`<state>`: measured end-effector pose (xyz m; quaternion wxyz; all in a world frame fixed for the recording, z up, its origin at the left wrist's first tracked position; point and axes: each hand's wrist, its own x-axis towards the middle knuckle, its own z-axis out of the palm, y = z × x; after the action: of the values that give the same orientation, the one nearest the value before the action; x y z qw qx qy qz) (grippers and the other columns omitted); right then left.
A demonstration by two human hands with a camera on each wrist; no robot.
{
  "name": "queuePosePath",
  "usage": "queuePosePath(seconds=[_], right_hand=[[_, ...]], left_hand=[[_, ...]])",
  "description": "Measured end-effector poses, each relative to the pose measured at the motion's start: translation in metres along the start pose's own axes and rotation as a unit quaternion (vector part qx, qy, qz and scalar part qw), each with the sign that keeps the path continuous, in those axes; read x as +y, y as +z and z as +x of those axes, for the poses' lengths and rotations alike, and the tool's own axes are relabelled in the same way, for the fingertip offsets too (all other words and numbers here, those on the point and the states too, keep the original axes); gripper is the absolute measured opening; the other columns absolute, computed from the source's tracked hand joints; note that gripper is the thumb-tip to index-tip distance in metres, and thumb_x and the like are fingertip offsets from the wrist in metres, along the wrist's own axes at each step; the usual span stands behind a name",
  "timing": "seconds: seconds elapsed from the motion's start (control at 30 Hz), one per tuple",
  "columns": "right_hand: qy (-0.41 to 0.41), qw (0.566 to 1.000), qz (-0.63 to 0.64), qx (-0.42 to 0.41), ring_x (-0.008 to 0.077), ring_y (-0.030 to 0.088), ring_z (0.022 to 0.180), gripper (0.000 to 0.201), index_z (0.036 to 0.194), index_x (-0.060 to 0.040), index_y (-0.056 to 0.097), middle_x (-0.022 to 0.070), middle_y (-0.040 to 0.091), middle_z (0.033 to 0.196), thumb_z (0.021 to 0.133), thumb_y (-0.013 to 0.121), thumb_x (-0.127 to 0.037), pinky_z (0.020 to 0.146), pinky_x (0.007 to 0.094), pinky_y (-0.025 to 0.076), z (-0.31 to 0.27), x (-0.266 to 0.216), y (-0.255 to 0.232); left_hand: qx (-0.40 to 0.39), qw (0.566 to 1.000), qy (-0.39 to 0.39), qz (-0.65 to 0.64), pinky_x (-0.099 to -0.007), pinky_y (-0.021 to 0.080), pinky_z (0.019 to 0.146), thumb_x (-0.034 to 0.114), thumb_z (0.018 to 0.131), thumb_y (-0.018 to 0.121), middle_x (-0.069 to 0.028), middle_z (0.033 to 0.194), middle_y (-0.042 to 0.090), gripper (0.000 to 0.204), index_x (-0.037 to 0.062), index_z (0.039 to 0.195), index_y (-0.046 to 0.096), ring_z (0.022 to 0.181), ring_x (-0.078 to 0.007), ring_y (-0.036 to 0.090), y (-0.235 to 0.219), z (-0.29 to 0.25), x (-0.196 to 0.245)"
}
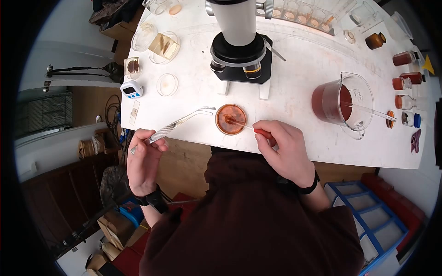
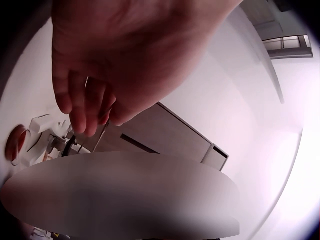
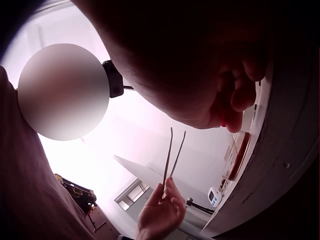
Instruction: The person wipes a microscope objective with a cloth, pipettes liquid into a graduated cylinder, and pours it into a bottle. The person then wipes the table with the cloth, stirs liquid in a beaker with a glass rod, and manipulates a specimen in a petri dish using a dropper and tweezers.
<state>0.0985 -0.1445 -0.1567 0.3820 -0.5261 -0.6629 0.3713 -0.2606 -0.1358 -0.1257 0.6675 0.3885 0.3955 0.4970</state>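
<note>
My left hand (image 1: 143, 166) holds metal tweezers (image 1: 171, 128) with bent tips, raised at the left by the table's front edge. The tips are apart with nothing between them, near the dish's left side. In the right wrist view the tweezers (image 3: 168, 159) point upward from the left hand (image 3: 161, 212). My right hand (image 1: 289, 149) pinches the red end (image 1: 264, 133) of a thin clear rod-like tool (image 1: 247, 126). Its shaft reaches into a round petri dish (image 1: 221, 131) of reddish-brown liquid, over a darker clump (image 1: 228, 119). In the left wrist view, fingers hide most of the tweezers.
A microscope (image 1: 239, 50) stands behind the dish. On the right is a beaker (image 1: 329, 99) of red liquid with a glass rod, beyond it several small bottles (image 1: 405, 58). A white timer (image 1: 132, 89), a small clear dish (image 1: 167, 85) and a slide (image 1: 134, 113) lie left.
</note>
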Motion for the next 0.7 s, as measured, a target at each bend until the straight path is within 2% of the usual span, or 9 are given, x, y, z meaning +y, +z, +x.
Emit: queuePosePath(seconds=[0.07,0.1,0.13,0.23,0.3,0.4,0.57,0.67,0.7], right_hand=[[0.001,1.000,0.001,0.000,0.0211,0.069,0.069,0.014,0.110,-0.0042,0.069,0.0081,0.072,0.088,0.096,0.071,-0.005,0.064,0.0331,0.055,-0.001,0.000,-0.001],[0.010,1.000,0.007,-0.001,0.0206,0.069,0.069,0.014,0.110,-0.0041,0.069,0.0080,0.072,0.088,0.096,0.071,-0.005,0.064,0.0329,0.055,-0.001,-0.001,-0.001],[0.018,1.000,0.014,-0.001,0.0202,0.068,0.069,0.015,0.110,-0.0040,0.069,0.0079,0.072,0.088,0.096,0.071,-0.005,0.064,0.0326,0.055,-0.001,-0.001,-0.001],[0.021,1.000,0.016,-0.001,0.0193,0.068,0.069,0.015,0.111,-0.0040,0.069,0.0075,0.072,0.088,0.096,0.071,-0.004,0.064,0.0319,0.055,0.000,-0.002,-0.001],[0.019,1.000,0.014,0.004,0.0189,0.067,0.068,0.015,0.110,-0.0040,0.069,0.0073,0.071,0.087,0.096,0.072,-0.004,0.063,0.0318,0.054,0.001,-0.002,0.000],[0.009,1.000,0.007,0.013,0.0177,0.065,0.066,0.016,0.110,-0.0042,0.069,0.0064,0.070,0.085,0.095,0.073,-0.004,0.063,0.0310,0.053,0.000,-0.003,-0.002],[-0.032,0.999,0.003,0.015,0.0159,0.063,0.065,0.019,0.110,-0.0045,0.069,0.0048,0.068,0.082,0.092,0.075,-0.002,0.060,0.0295,0.051,-0.002,-0.004,-0.008],[-0.049,0.998,0.007,0.026,0.0157,0.062,0.063,0.021,0.110,-0.0044,0.069,0.0044,0.066,0.081,0.090,0.075,0.000,0.058,0.0293,0.050,-0.001,-0.007,-0.008],[-0.060,0.998,0.012,0.030,0.0160,0.061,0.062,0.021,0.110,-0.0043,0.069,0.0045,0.066,0.081,0.090,0.075,0.000,0.057,0.0295,0.049,0.000,-0.006,-0.006]], left_hand=[[0.035,0.999,-0.012,-0.001,-0.0372,0.048,0.090,0.035,0.108,0.066,-0.0096,0.110,0.071,0.041,0.0025,0.132,0.061,0.097,-0.0207,0.064,0.005,0.000,-0.001],[0.027,0.999,-0.016,-0.006,-0.0370,0.050,0.092,0.034,0.109,0.064,-0.0107,0.114,0.072,0.045,0.0014,0.140,0.059,0.100,-0.0209,0.065,0.001,0.000,-0.002],[0.028,0.999,-0.017,-0.008,-0.0370,0.050,0.092,0.034,0.109,0.064,-0.0107,0.114,0.072,0.045,0.0014,0.140,0.059,0.100,-0.0209,0.065,0.001,-0.001,-0.002],[0.038,0.999,-0.034,0.004,-0.0369,0.052,0.095,0.033,0.109,0.063,-0.0136,0.122,0.073,0.052,-0.0008,0.148,0.054,0.103,-0.0211,0.067,-0.001,-0.001,-0.004],[0.043,0.998,-0.038,-0.036,-0.0398,0.054,0.102,0.033,0.109,0.065,-0.0223,0.134,0.070,0.061,-0.0059,0.154,0.049,0.111,-0.0236,0.070,-0.009,0.000,-0.009],[0.078,0.994,-0.034,-0.071,-0.0395,0.054,0.102,0.032,0.109,0.064,-0.0227,0.133,0.070,0.062,-0.0069,0.154,0.048,0.111,-0.0233,0.070,-0.009,0.003,-0.015],[0.104,0.986,-0.023,-0.128,-0.0376,0.053,0.100,0.028,0.109,0.064,-0.0161,0.127,0.071,0.053,-0.0044,0.149,0.054,0.108,-0.0199,0.065,0.001,0.010,-0.027],[0.094,0.982,0.008,-0.167,-0.0359,0.051,0.097,0.029,0.110,0.064,-0.0101,0.117,0.069,0.047,-0.0014,0.144,0.058,0.104,-0.0176,0.061,0.007,0.014,-0.038],[0.083,0.981,0.009,-0.174,-0.0343,0.049,0.096,0.029,0.111,0.062,-0.0072,0.114,0.064,0.043,0.0016,0.144,0.058,0.101,-0.0165,0.057,0.009,0.015,-0.040]])
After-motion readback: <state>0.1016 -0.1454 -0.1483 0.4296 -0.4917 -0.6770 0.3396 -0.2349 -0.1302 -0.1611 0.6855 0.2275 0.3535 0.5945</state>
